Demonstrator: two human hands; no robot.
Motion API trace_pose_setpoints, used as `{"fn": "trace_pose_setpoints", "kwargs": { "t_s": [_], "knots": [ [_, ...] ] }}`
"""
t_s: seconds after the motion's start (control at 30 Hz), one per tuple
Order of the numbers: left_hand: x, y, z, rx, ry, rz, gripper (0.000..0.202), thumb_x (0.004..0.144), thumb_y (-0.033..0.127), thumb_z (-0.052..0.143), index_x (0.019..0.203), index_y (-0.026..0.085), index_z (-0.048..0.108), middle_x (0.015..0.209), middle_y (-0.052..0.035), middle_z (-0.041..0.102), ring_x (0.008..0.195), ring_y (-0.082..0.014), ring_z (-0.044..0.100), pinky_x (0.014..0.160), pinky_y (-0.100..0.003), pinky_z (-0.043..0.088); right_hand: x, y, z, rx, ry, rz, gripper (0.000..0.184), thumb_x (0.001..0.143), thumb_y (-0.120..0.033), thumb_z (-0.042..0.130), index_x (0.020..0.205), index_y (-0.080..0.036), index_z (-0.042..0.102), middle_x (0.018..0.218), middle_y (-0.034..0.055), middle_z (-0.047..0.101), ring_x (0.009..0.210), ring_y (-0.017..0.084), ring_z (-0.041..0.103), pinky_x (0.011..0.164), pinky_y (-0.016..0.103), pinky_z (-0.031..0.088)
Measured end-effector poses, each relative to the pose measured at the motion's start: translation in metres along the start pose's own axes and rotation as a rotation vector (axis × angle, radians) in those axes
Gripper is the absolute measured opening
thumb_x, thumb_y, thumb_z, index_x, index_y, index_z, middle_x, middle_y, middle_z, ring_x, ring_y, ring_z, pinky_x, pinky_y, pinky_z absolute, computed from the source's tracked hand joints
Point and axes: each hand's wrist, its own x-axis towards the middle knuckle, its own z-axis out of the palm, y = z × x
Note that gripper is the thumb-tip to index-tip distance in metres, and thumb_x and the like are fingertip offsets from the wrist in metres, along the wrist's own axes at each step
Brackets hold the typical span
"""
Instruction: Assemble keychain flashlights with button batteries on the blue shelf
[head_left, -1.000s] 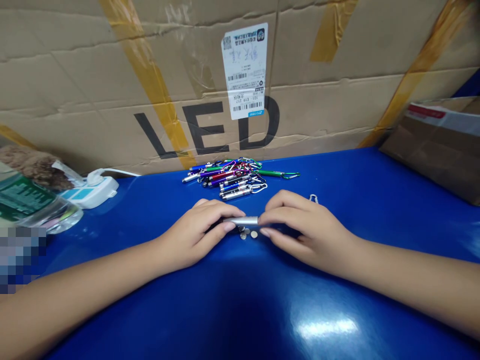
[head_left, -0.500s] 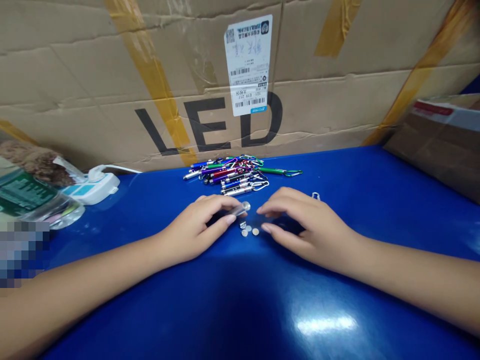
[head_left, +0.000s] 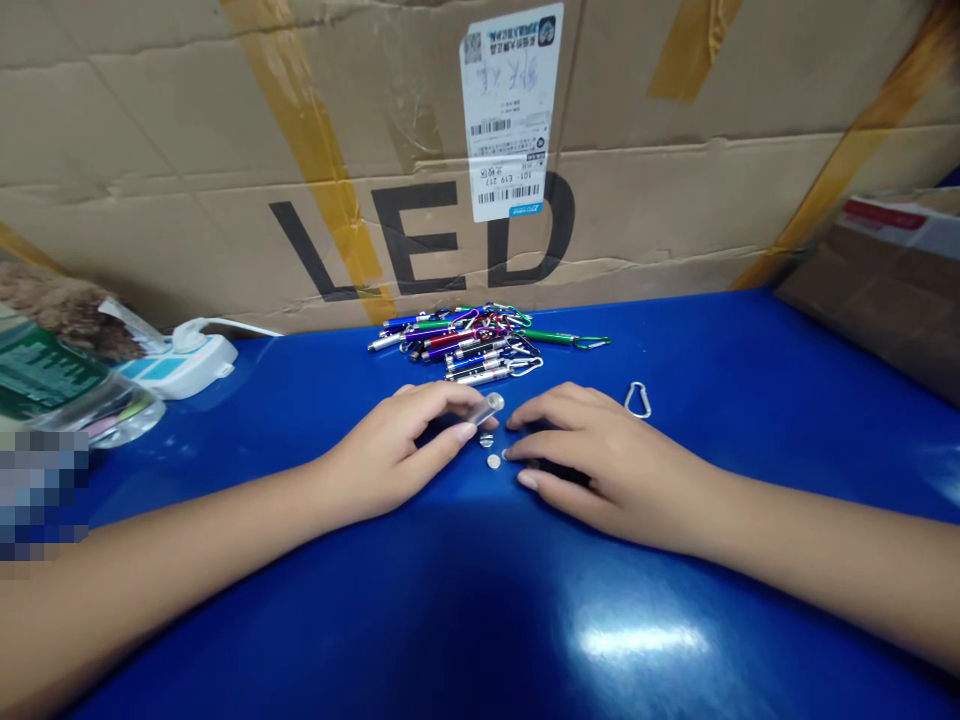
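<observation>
My left hand (head_left: 409,445) pinches a short silver-grey tube (head_left: 486,408) between thumb and fingers, its open end pointing up and right. Below the tube a small metal piece (head_left: 487,440) lies on the blue table. Beside it rests a round silver disc (head_left: 493,461) that looks like a button cell. My right hand (head_left: 611,455) is palm down with the fingers apart; one fingertip touches another disc, mostly covered. What lies under the right palm is hidden. A silver carabiner clip (head_left: 638,400) lies behind the right hand.
A pile of coloured pen-like keychain torches (head_left: 465,345) with clips lies behind the hands. Behind them stands a large cardboard box (head_left: 637,200). At left are a white power strip (head_left: 187,368) and a plastic bottle (head_left: 52,375); another box (head_left: 885,280) is at right.
My right hand has come down, its fingers spread onto the discs. Fewer discs show, and the carabiner clip is more exposed. My left hand keeps the tube.
</observation>
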Motion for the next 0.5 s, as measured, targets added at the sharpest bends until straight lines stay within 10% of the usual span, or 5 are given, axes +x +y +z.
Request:
{"fn": "trace_pose_setpoints", "kwargs": {
  "t_s": [0.5],
  "knots": [
    [-0.0004, 0.0013, -0.0014, 0.042, -0.034, 0.036, 0.021, 0.094, 0.029, 0.048, 0.110, 0.020, 0.059, 0.107, -0.0063, 0.070, 0.101, -0.0200, 0.065, 0.090, -0.034, 0.048, 0.0005, 0.0006, -0.0004, 0.055, -0.005, 0.053, 0.015, 0.089, -0.026, 0.058, 0.094, -0.021, 0.071, 0.100, 0.0078, 0.065, 0.093, 0.021, 0.058, 0.085, 0.039, 0.046]
  ]
}}
